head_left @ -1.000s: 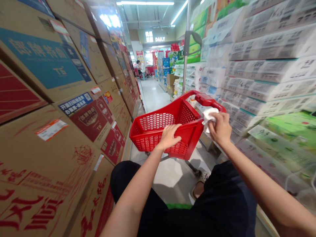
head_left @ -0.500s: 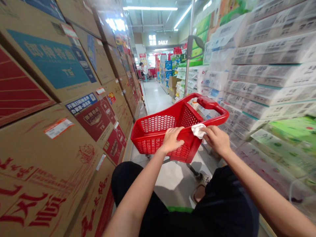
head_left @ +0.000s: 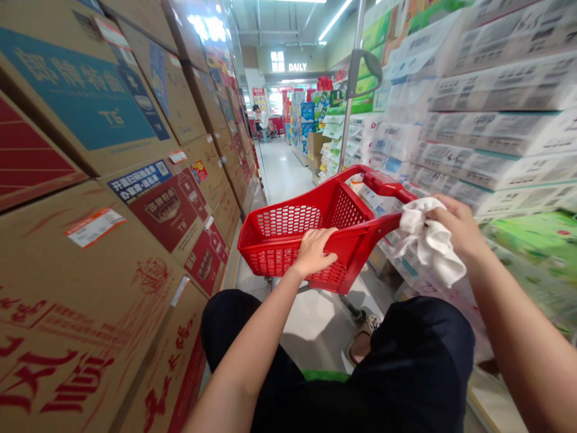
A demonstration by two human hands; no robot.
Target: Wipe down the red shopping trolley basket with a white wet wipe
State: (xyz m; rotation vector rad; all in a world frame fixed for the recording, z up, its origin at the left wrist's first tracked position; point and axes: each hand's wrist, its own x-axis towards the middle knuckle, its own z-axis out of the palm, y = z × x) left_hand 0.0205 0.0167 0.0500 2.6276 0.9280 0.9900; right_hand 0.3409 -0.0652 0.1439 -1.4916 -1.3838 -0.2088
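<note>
Wiping looks unfinished, extent unclear: right hand (head_left: 460,227) clutches white cloth (head_left: 435,252) at trolley handle (head_left: 390,187), left hand (head_left: 315,251) grips basket rim (head_left: 352,233).

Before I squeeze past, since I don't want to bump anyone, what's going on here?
A person's left hand holds the near side of a red shopping cart. The right hand holds a crumpled white cloth at the corner of the cart's handle. The cart stands between stacked cardboard boxes and piled wrapped packs.
</note>
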